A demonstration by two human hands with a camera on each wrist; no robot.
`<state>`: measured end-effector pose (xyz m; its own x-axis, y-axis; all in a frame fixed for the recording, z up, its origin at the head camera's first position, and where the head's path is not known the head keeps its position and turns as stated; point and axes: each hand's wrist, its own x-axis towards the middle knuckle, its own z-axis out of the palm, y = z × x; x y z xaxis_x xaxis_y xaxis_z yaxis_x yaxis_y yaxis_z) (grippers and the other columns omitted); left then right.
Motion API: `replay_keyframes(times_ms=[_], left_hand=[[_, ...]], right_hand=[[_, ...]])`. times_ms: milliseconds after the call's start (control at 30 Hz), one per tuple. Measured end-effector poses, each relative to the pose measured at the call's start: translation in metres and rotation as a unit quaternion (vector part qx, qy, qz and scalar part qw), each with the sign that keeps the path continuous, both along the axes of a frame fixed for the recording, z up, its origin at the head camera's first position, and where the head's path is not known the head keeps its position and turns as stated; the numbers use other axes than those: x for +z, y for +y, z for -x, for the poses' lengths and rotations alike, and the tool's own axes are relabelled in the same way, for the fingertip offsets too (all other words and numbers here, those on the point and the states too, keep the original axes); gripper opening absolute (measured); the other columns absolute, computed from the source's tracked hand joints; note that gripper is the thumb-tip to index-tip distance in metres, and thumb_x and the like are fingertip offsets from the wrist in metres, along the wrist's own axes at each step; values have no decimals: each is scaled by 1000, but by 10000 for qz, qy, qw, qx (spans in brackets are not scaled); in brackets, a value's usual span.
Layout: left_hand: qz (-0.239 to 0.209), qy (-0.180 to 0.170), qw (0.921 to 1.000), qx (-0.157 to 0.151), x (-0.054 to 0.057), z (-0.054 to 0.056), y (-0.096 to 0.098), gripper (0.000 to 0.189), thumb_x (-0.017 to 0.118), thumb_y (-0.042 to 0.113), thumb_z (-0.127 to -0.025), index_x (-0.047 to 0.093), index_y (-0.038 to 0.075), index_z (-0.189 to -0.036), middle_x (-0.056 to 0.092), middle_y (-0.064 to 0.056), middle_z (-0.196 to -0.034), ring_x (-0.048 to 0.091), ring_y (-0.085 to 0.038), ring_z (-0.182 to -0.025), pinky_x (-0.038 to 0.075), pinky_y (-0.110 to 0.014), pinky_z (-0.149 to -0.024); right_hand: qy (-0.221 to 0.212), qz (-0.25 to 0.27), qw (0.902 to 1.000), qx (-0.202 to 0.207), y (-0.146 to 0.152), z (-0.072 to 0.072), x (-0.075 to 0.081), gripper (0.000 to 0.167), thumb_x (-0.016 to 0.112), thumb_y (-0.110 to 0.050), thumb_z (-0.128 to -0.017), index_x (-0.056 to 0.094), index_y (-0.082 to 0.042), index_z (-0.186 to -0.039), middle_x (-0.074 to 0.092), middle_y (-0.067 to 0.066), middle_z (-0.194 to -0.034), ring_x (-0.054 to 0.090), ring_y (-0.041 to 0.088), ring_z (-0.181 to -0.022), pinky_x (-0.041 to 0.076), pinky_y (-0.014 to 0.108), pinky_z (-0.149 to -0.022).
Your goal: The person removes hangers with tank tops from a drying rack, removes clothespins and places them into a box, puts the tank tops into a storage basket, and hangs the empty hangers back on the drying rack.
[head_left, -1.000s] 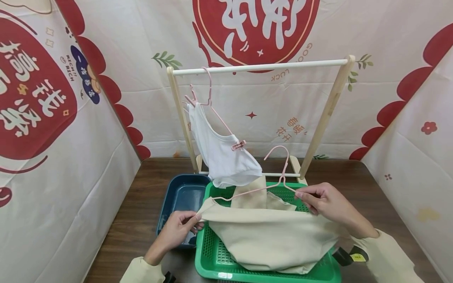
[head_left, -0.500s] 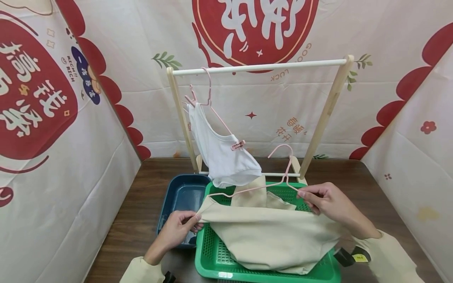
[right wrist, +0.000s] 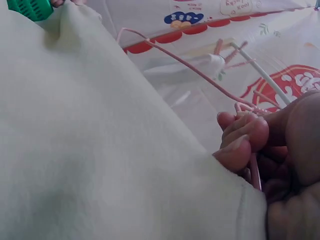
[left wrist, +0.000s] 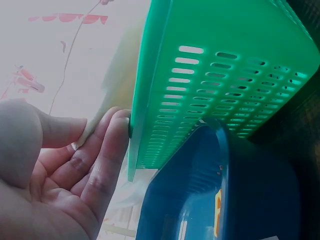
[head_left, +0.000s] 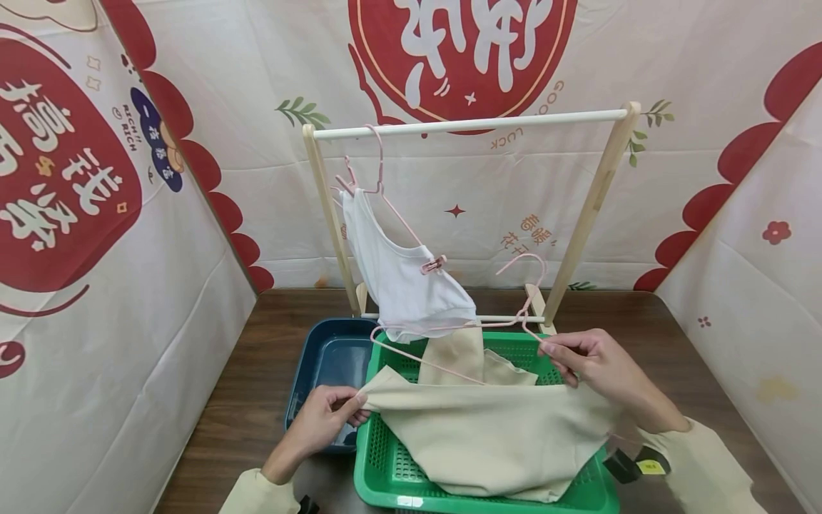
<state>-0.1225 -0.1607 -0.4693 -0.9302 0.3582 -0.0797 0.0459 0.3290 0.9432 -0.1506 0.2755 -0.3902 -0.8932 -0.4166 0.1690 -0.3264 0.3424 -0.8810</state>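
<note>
A beige garment (head_left: 488, 435) is stretched between my two hands over the green basket (head_left: 364, 457). My left hand (head_left: 324, 421) pinches its left corner between thumb and fingers, beside the basket rim in the left wrist view. With curled fingers my right hand (head_left: 594, 368) grips one arm of a pink hanger (right wrist: 200, 72) at the garment's right end. Tilted behind the cloth, the hanger has its hook pointing up and its left end showing above the cloth edge. Part of its lower bar and its right end are hidden by the cloth and my hand.
Behind the basket stands a wooden rack with a white rail (head_left: 475, 126). A white garment (head_left: 411, 285) hangs there from another pink hanger with a clip (head_left: 433, 264). More beige cloth (head_left: 449, 353) lies in the basket, and a blue tray (head_left: 298, 385) sits at its left.
The pink hanger has tilted up and back; its left end, earlier at the garment's left corner, now shows behind and above it. Both hands stay nearly in place.
</note>
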Motion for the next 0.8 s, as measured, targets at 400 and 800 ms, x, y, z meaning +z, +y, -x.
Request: replay_keyframes(times_ms=[400, 800], left_hand=[[64, -106, 9999, 7, 0, 0, 0, 26, 61, 20, -100, 72, -2, -105, 72, -11, -86, 69, -16, -76, 59, -28, -70], [37, -167, 9999, -22, 2, 0, -1, 27, 61, 22, -99, 72, -1, -106, 73, -11, -89, 69, -16, -77, 59, -28, -70]], right_hand=[[254, 263, 9981, 492, -25, 3, -2, 18, 55, -3, -100, 72, -7, -99, 59, 5, -62, 58, 15, -54, 47, 29, -50], [252, 792, 9923, 914, -47, 3, -3, 21, 57, 5, -97, 70, 6, -113, 76, 10, -90, 73, 19, -69, 57, 23, -78]])
